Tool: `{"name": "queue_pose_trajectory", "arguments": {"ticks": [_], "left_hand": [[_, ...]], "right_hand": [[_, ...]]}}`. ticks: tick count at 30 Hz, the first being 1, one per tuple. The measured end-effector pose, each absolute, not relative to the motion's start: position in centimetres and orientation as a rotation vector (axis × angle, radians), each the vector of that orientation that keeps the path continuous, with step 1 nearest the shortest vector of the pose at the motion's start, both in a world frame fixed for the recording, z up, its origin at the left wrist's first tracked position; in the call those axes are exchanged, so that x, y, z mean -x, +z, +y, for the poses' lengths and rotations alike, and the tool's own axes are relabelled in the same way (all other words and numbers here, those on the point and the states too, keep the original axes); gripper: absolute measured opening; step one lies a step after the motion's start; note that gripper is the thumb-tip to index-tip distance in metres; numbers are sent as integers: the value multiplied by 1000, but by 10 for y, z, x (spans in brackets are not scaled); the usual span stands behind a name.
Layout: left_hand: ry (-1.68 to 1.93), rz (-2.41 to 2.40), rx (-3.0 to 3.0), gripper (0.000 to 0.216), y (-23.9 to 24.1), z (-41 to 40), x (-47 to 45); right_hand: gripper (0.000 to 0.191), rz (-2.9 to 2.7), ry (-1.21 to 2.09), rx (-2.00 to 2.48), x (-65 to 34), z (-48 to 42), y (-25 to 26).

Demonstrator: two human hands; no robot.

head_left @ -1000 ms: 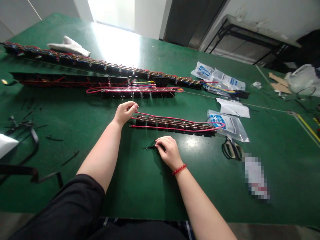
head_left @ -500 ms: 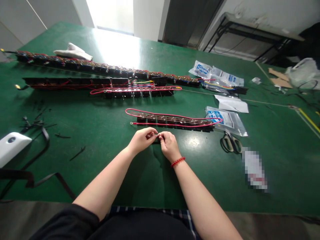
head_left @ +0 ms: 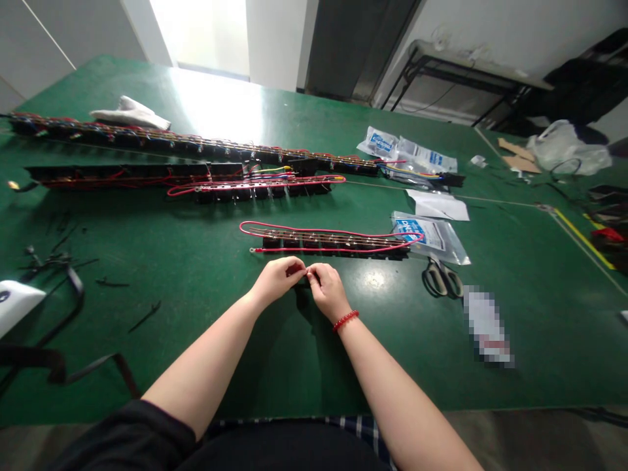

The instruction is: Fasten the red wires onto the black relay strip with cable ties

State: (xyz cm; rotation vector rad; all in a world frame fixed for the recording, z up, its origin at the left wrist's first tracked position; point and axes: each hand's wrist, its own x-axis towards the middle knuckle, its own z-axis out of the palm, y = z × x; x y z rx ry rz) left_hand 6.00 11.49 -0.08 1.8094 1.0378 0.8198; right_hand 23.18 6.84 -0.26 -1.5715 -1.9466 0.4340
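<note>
Head view: left grip (head_left: 278, 281) and right grip (head_left: 328, 288) pinched closed, contents unclear; green surface (head_left: 549, 301) beneath, wired strip (head_left: 336, 241) just beyond, dark panel (head_left: 356, 49) farther.

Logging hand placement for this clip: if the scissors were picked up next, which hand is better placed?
Probably the right hand: it is nearer the scissors, which lie on its side, while the left hand would have to reach past it.

- Short black segmented strip (head_left: 343, 243): it lies on the green table (head_left: 417, 356), with thin wires (head_left: 279, 234) along its top.
- Red cable (head_left: 314, 229): it runs along both long sides (ring terminal (head_left: 252, 250) at left).
</note>
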Motion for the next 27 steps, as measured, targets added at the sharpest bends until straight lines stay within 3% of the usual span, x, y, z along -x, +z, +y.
{"name": "queue_pose_trajectory", "arguments": {"ticks": [10, 27], "left_hand": [[786, 966, -1791, 10, -2, 116, -61], [811, 1007, -1849, 8, -3, 116, -60]], "right_hand": [[24, -1957, 472, 1542, -234, 68, 0], [13, -1943, 508, 1495, -235, 69, -2]]}}
